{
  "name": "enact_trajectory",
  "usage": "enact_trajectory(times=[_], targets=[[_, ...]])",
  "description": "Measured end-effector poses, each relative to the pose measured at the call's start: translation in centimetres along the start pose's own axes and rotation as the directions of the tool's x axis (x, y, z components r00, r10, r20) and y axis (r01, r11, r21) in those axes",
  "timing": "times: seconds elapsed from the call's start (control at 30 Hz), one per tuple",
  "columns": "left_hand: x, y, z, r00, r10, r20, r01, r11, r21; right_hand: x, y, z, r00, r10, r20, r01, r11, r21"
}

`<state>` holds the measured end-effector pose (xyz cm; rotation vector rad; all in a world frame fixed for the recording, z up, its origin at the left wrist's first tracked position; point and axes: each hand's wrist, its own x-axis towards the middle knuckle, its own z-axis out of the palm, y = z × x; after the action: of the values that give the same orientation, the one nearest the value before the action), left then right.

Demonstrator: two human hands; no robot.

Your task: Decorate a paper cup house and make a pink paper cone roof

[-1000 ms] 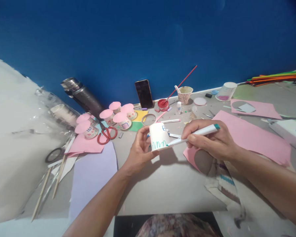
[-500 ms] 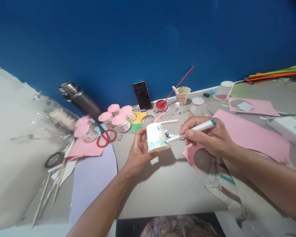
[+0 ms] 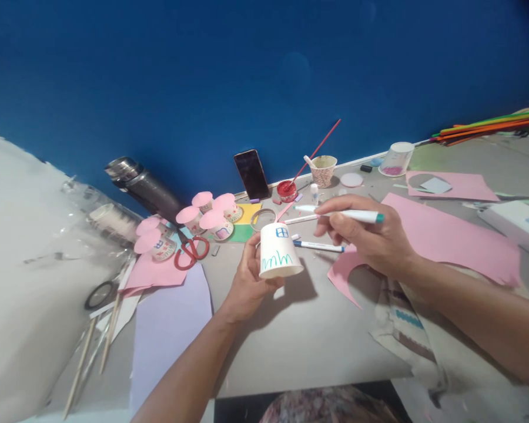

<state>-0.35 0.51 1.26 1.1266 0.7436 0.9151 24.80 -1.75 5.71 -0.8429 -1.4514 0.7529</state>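
My left hand grips an upside-down white paper cup above the table, thumb on its rim. The cup bears a teal zigzag line near the rim and a small blue window higher up. My right hand pinches a white marker with a teal end, held level, its tip pointing left just above the cup and off its surface. Another marker with a blue cap lies on the table right behind the cup.
Several pink-topped decorated cups and red scissors sit at the left, beside a dark flask. A phone leans on the blue wall. A red paint pot, pink paper, lilac paper and wooden sticks lie around.
The marker tip has lifted off the cup's zigzag and the marker has swung up to level. The cup has turned slightly, showing the blue window.
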Motion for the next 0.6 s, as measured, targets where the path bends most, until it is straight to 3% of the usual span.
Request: enact_trajectory(times=[0.07,0.13,0.23,0.33,0.5,0.6], targets=[[-0.1,-0.1,0.0,1.0,-0.018,0.018,0.017,1.0,0.007,0.1,0.3,0.2,0.998,-0.052,0.035,0.057,0.984,-0.166],[-0.2,-0.2,0.1,0.999,-0.024,0.044,0.023,0.999,0.029,0.1,0.7,0.5,0.986,-0.052,0.159,0.095,0.956,-0.277],[-0.3,-0.1,0.3,0.997,-0.033,0.067,0.03,0.998,0.054,-0.1,1.2,0.9,0.952,-0.026,0.304,0.148,0.911,-0.384],[-0.4,0.2,0.3,0.993,-0.047,0.105,0.038,0.995,0.088,-0.3,1.5,0.9,0.938,-0.043,0.344,0.202,0.874,-0.441],[0.0,0.7,-0.7,0.968,0.113,0.222,-0.167,0.955,0.243,-0.4,1.8,1.0,0.902,0.006,0.433,0.262,0.788,-0.557],[0.2,0.7,-1.4,0.968,0.108,0.226,-0.196,0.889,0.413,-0.3,2.0,0.9,0.879,0.017,0.477,0.287,0.779,-0.557]])
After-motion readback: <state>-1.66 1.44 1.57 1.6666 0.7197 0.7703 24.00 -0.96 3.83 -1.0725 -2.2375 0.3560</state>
